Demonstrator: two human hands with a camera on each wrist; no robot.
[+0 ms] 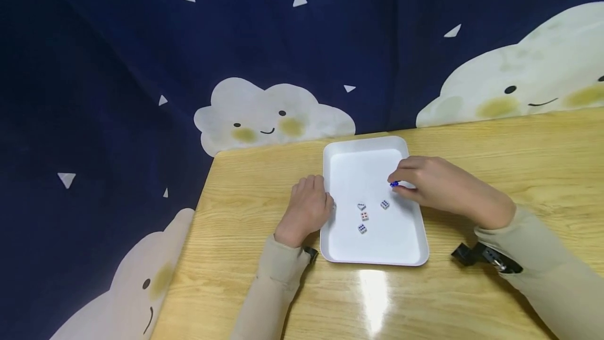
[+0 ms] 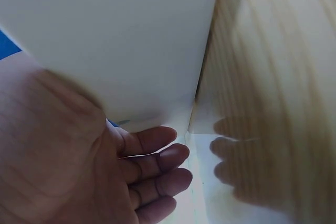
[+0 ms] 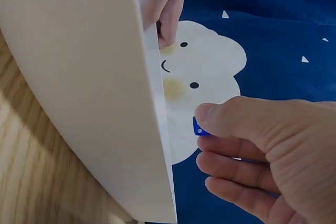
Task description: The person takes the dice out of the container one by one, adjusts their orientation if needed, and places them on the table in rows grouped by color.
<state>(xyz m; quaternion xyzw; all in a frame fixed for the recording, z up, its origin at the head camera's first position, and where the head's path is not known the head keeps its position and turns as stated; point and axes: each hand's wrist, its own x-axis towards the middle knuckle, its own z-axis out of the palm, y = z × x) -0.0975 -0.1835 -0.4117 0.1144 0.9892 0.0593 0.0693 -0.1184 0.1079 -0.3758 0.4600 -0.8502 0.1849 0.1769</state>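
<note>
In the head view my left hand (image 1: 308,204) grips the left wall of a white plastic tray (image 1: 373,256), its thumb over the rim inside. The left wrist view shows the curled fingers (image 2: 173,182) against the wall's outer side. Over the tray's right side, my right hand (image 1: 424,182) pinches a blue die (image 3: 200,127) with white pips between thumb and forefinger; the other fingers are loosely bent below. On the tray floor lie several white dice: one with red pips (image 1: 364,216), and others with blue pips (image 1: 362,229), including the nearest to the right hand (image 1: 385,204).
The tray stands on a light wooden table (image 1: 519,161). Behind and to the left hangs a dark blue cloth (image 1: 283,41) with white clouds and triangles. Black wrist straps (image 1: 491,258) show at both sleeves.
</note>
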